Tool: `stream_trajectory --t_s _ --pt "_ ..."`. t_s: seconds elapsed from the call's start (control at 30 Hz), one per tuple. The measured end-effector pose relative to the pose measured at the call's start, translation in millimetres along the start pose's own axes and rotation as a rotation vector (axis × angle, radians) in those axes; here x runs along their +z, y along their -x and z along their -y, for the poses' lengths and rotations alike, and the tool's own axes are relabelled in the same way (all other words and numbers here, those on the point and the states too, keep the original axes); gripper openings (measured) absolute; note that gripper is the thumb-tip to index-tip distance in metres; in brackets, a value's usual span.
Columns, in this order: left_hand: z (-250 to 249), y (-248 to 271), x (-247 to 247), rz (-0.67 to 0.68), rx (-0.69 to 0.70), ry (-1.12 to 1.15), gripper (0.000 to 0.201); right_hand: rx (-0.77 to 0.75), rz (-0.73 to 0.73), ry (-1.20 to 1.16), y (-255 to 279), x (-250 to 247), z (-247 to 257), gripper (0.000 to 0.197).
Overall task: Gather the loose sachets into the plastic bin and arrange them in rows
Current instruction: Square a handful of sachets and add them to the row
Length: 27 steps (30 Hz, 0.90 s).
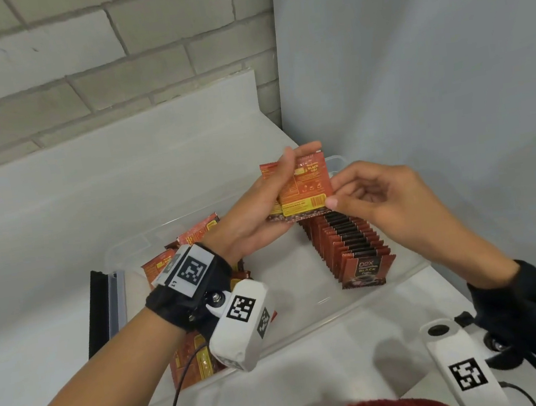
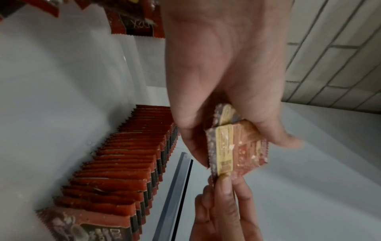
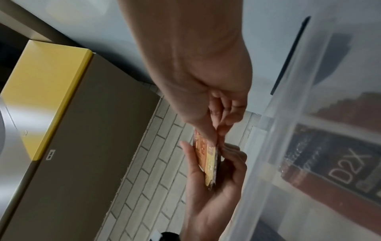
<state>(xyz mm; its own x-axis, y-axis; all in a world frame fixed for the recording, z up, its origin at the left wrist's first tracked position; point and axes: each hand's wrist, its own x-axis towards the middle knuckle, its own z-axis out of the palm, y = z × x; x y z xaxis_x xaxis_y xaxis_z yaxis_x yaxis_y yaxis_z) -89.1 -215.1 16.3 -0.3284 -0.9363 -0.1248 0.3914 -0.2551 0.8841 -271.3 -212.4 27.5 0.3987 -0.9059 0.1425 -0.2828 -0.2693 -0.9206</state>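
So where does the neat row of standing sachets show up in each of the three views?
Head: row of sachets right of centre, inside the clear bin.
Left wrist: the row runs up the lower left.
Right wrist: only its front sachet, blurred behind the bin wall, at right.
Shared landmark: the small sachet stack held by the left hand.

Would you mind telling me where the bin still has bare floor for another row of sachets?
The bin floor is bare between the standing row on the right and the loose pile on the left. The left side is crowded.
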Motion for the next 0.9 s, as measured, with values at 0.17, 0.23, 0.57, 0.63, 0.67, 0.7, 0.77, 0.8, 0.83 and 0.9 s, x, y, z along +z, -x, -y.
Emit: stream_trajectory --t_s 0.17,0.23,0.57,0.63,0.67,0.7,0.77,0.8,0.83,0.9 --pt "2.4 0.5 -0.1 0.017 -0.098 0.057 0.075 -0.076 -0.086 0.024 2.5 -4.9 3.6 0.007" --pt "3.3 -1.5 -1.2 0.035 -0.116 0.111 0.082 -0.101 -0.118 0.018 3.3 -6.0 4.7 0.006" --pt "5.5 -1.7 -3.5 0.043 -0.149 0.034 0.056 -0.306 -0.127 0.201 5.1 -5.2 -0.8 0.013" --pt "5.9 -2.6 -6.2 0.041 -0.132 0.001 0.049 -0.320 -0.112 0.233 4.8 -5.5 -1.2 0.013" --pt "5.8 -2.6 -7.1 0.046 -0.122 -0.008 0.047 -0.318 -0.109 0.235 4.4 -5.6 -1.5 0.013" --pt "5.7 -2.5 -7.5 0.054 -0.111 -0.011 0.045 -0.306 -0.108 0.227 4.1 -5.4 -1.6 0.015" --pt "5.9 -2.5 -8.0 0.066 -0.077 -0.002 0.042 -0.219 -0.127 0.156 2.7 -4.0 -2.1 0.019" --pt "6.3 -2.6 -8.2 0.063 -0.053 0.013 0.041 -0.154 -0.151 0.096 1.8 -2.8 -1.7 0.020" --pt "6.2 -2.6 -8.2 0.058 -0.026 0.031 0.040 -0.084 -0.179 0.010 1.6 -0.8 0.4 0.018" --pt "5.1 -3.4 -7.5 0.044 0.028 0.074 0.040 0.046 -0.188 -0.147 2.3 1.7 5.5 0.008"
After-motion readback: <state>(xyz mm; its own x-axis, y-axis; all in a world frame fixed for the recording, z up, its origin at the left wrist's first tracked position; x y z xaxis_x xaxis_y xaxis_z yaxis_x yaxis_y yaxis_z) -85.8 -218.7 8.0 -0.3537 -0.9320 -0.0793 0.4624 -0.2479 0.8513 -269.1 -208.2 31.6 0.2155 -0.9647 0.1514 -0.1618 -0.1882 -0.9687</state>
